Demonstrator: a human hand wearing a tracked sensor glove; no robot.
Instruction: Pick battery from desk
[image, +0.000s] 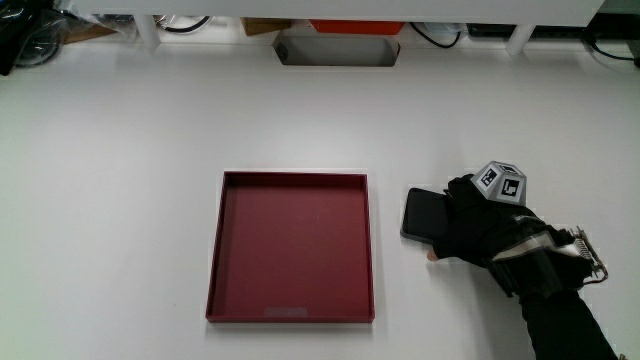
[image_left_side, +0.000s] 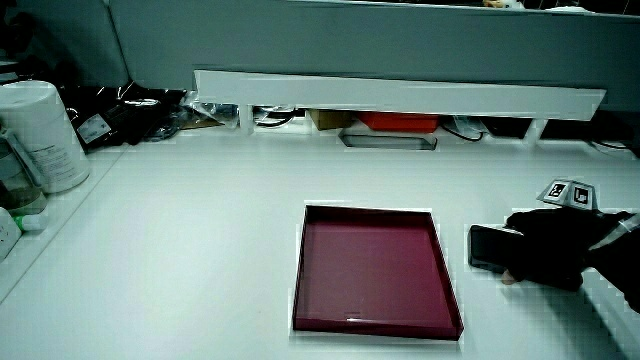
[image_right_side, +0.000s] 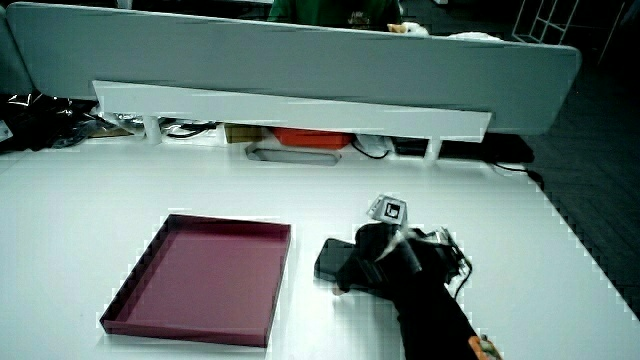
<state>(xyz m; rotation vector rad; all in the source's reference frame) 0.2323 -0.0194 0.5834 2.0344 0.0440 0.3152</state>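
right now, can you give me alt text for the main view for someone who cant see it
A black-gloved hand rests on a flat dark battery lying on a white table, beside an empty dark red tray.

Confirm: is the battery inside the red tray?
No, the battery lies on the table beside the red tray, under the hand.

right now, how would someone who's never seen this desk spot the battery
Start at the dark red tray, the biggest thing on the white table. Beside it lies the battery, a flat black slab with rounded corners. The gloved hand rests on the end of it away from the tray; it is the only loose thing by the tray.
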